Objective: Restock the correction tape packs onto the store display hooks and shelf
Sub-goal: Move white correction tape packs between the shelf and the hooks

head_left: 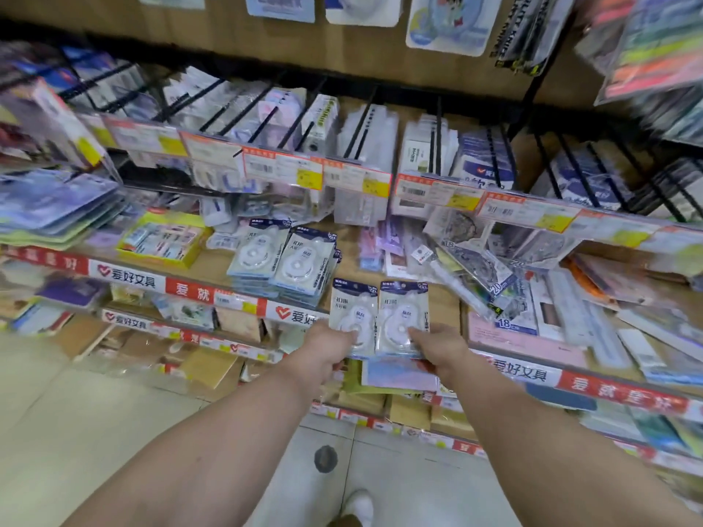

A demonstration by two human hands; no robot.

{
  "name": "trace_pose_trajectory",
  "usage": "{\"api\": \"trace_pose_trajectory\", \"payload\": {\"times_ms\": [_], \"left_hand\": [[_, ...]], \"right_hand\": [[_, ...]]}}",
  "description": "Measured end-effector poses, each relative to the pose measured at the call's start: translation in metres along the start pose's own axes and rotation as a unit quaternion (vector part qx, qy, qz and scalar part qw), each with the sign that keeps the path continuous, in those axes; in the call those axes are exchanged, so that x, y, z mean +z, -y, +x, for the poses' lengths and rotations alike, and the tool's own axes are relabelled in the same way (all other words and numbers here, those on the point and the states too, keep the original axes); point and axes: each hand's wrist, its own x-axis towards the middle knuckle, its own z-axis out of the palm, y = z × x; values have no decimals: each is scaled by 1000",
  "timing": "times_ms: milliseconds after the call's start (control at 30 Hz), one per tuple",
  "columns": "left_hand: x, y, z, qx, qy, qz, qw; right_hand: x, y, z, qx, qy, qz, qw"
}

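**Two correction tape packs held side by side over the shelf edge**

The left hand [330, 346] is pinching the near end of the left pack [352, 313] with thumb on its face, and the right hand [437, 346] is pinching the near end of the right pack [404, 315] in the same way. Both packs are lying flat-faced toward the camera, touching edge to edge, their long axes running near to far with the dark blue header ends pointing away toward the shelf [445, 298]. They are hovering just above the shelf's near edge, right of two stacks of matching packs [283, 260] lying on the shelf and leaning slightly right. The shelf's front strip [129, 277] is showing a red heart logo and the words 爱好文具. Ruler packs [490, 290] to the right are reading 20cm and 18cm. Yellow-and-white price tags [283, 169] are hanging along the hook rail above; their print is too blurred to read
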Motion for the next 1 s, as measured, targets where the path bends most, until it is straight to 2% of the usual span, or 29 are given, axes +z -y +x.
{"api": "trace_pose_trajectory", "payload": {"times_ms": [200, 367, 500, 667, 1000], "left_hand": [[-75, 27, -36, 80, 8, -25, 996], [-193, 62, -66, 112, -5, -59, 992], [-300, 93, -96, 133, -56, -113, 983], [-412, 122, -134, 160, -134, -181, 961], [-565, 134, -157, 175, -251, -248, 919]], "right_hand": [[51, -1, -66, -76, 15, -1, 997], [136, -1, -127, -132, 51, -14, 990], [223, 17, -181, -182, 116, -48, 975], [332, 52, -245, -262, 205, -85, 939], [483, 116, -316, -325, 336, -88, 880]]}}
